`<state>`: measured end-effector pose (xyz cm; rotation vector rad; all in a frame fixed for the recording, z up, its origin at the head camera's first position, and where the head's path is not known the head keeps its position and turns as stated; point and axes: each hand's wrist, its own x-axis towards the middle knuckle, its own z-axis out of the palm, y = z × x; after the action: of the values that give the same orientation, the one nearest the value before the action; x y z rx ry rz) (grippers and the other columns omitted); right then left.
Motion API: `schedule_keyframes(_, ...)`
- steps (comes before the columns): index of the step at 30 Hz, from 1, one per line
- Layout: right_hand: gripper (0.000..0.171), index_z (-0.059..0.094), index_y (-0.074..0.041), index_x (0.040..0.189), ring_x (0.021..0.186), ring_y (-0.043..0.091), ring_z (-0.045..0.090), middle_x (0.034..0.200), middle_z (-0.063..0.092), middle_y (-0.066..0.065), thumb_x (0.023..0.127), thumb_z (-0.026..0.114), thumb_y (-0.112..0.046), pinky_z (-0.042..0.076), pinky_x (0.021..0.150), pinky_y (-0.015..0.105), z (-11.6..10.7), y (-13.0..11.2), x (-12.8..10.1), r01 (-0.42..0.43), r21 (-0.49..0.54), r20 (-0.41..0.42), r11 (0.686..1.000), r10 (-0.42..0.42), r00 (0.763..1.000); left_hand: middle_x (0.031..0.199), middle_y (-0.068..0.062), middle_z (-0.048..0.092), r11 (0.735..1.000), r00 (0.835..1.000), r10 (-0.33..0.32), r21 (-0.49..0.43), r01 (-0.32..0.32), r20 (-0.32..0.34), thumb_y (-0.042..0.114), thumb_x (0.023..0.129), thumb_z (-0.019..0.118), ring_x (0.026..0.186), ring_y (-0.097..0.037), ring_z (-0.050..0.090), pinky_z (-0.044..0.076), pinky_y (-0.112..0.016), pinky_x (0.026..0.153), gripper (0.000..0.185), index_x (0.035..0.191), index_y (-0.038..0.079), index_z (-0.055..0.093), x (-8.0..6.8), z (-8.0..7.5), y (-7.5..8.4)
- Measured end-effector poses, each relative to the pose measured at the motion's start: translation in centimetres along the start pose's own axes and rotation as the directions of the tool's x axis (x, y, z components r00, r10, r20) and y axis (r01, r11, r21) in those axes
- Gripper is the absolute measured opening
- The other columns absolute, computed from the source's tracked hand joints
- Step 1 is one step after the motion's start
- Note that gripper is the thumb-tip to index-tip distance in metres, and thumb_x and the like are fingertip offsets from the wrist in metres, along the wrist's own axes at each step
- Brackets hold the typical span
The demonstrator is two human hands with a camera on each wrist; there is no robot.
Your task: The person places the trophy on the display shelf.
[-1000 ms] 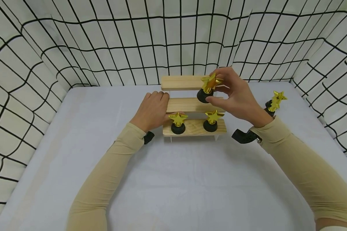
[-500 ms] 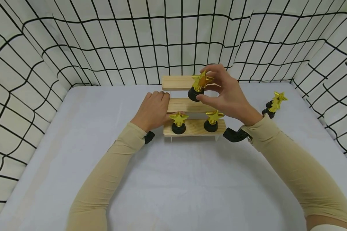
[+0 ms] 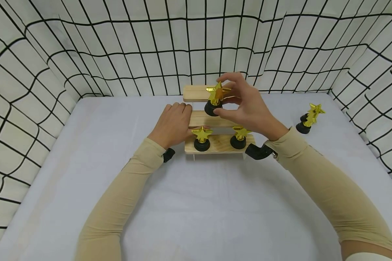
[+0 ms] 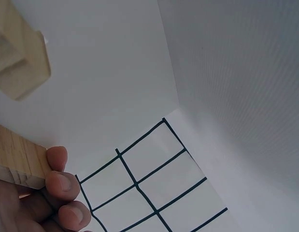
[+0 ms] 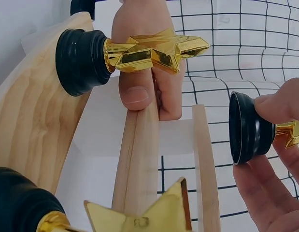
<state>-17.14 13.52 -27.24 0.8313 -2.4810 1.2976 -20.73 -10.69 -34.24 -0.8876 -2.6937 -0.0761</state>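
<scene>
nearest the camera: two forearms in tan sleeves reach forward over the white table (image 3: 196, 203), with a black wrist camera mount (image 3: 258, 151) under the right wrist.

next out: a three-step wooden riser (image 3: 220, 144) stands on the table. on its lowest step are two gold star trophies with black round bases, the left trophy (image 3: 201, 138) and the right trophy (image 3: 239, 137), both upright and apart from each other.

left hand (image 3: 173, 123): it rests against the left end of the riser's middle step; fingers are loosely curled over the board's end, fingertips (image 4: 62, 181) touching the wood in the left wrist view. it steadies the board and encloses nothing else; whether the thumb clamps the board i cannot tell.

right hand (image 3: 245, 103): it pinches a third star trophy (image 3: 214, 98) between thumb and fingers, closed on it at the base and star. this held trophy is above the middle step, in front of the top step's edge, roughly upright. the right wrist view shows its black base (image 5: 248, 128) clear of the wood, not touching any step.

farther right, near the table's back corner and well apart from the riser: two more trophies (image 3: 308, 117) stand close together.

farthest: white sheet walls with a black grid (image 3: 117, 43) enclose the table.
</scene>
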Motion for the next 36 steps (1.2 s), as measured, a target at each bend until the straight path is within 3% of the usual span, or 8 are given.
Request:
schedule_keyframes(14,0.069,0.042,-0.013,0.138,0.113,0.025,0.074,0.121,0.069,0.015,0.084,0.084,-0.004,0.061,0.096,0.037,0.8,-0.4,1.0,-0.017,-0.047,0.052,0.999,0.019,0.998,0.098,-0.014,0.064,1.0,1.0,0.014,0.008,-0.014,-0.01,0.064,0.093,0.065,0.084,-0.03,0.055,0.04,-0.04,0.075,0.066,0.11,0.001,0.057,0.1,0.2,-0.1)
schedule_keyframes(36,0.066,0.042,-0.017,0.135,0.107,0.023,0.075,0.119,0.067,0.011,0.086,0.084,-0.008,0.06,0.095,0.032,2.3,-0.8,2.3,-0.055,-0.112,0.154,0.992,0.072,0.985,0.096,-0.014,0.064,1.0,1.0,0.009,0.001,-0.009,-0.01,0.063,0.093,0.065,0.084,-0.031,0.055,0.039,-0.041,0.075,0.064,0.109,0.001,0.059,0.0,0.0,-0.1)
